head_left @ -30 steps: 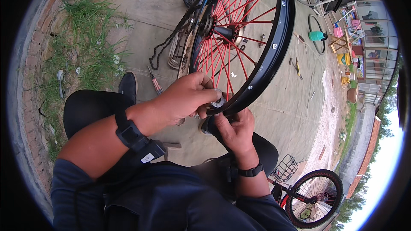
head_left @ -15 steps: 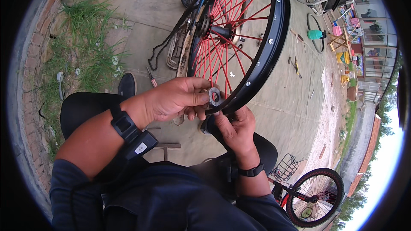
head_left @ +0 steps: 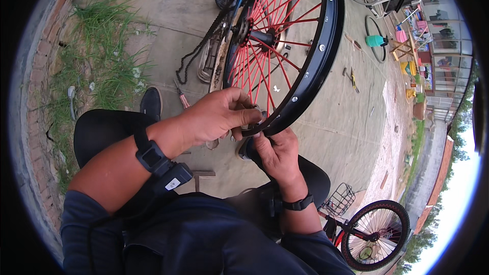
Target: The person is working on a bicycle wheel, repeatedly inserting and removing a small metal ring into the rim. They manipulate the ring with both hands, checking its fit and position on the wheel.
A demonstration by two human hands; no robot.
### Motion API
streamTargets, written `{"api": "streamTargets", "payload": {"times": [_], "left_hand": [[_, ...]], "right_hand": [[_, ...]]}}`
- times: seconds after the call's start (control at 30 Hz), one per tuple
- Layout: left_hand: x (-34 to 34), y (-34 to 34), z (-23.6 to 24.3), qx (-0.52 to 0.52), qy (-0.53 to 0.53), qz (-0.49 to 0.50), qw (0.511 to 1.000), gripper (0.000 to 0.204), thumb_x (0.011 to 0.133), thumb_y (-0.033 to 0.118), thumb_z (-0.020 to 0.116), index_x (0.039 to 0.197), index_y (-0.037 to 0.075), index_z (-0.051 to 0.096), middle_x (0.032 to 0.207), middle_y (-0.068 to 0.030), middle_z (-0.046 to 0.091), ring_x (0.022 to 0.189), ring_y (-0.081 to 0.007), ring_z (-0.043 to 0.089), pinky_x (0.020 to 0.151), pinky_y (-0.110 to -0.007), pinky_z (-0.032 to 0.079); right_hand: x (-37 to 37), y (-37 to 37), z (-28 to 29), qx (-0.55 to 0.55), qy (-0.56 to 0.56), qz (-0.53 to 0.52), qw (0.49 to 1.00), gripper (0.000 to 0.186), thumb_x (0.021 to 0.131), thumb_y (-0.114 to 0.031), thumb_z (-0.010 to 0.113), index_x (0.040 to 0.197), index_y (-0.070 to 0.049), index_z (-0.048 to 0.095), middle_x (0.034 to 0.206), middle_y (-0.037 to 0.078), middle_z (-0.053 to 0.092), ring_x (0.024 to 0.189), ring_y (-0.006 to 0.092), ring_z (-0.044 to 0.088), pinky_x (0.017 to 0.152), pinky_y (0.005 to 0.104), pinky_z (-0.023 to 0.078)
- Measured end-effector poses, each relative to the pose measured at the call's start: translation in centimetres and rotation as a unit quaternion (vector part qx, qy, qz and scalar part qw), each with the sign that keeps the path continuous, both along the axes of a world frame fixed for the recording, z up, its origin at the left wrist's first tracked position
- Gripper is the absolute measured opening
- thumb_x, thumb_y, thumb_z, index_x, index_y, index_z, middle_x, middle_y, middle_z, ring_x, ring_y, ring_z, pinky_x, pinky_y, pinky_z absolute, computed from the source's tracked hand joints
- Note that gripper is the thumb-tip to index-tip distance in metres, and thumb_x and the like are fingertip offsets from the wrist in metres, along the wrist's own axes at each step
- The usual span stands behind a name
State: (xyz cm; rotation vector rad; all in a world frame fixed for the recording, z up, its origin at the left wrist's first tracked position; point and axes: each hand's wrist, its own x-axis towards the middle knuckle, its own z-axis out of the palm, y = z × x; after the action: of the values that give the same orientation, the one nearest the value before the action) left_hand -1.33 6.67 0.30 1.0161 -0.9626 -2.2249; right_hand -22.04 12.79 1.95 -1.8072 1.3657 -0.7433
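Paved ground (head_left: 336, 158) bears tools (head_left: 354, 81); left fingers (head_left: 247, 117) pinch a grey piece (head_left: 264, 114), right fingers (head_left: 264, 147) hold the wheel rim (head_left: 313, 71).

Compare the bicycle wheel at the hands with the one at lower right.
The near wheel is red-spoked; the far wheel is pale-spoked.
The near wheel's outer edge looks smooth; the far wheel's looks knobbly, with reddish marks.
The near wheel is cut off by the picture's top edge; the far wheel lies wholly inside it.
Both are black-edged.
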Motion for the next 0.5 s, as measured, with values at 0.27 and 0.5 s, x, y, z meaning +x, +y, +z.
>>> {"api": "streamTargets", "payload": {"times": [0.27,0.5], "left_hand": [[0.7,-0.1,-0.4,0.043,0.058,-0.026,0.997,0.035,0.097,0.03,0.075,0.119,0.005,0.064,0.095,-0.0014,0.072,0.065,-0.0067,0.064,0.048,-0.019,0.036],[0.6,-0.5,0.6,0.002,0.012,-0.042,0.999,0.031,0.098,0.029,0.074,0.113,0.003,0.068,0.092,-0.0015,0.072,0.07,-0.0066,0.063,0.052,-0.022,0.041]], "right_hand": [[0.7,0.1,0.9,-0.013,0.013,-0.015,1.0,0.021,0.093,-0.009,0.073,0.114,-0.007,0.072,0.115,0.013,0.07,0.105,0.0332,0.067,0.091,0.0384,0.053],[0.9,0.6,0.1,0.043,-0.065,-0.077,0.994,0.025,0.091,-0.006,0.074,0.116,-0.006,0.069,0.101,0.01,0.066,0.078,0.0191,0.064,0.069,0.0302,0.053]]}}
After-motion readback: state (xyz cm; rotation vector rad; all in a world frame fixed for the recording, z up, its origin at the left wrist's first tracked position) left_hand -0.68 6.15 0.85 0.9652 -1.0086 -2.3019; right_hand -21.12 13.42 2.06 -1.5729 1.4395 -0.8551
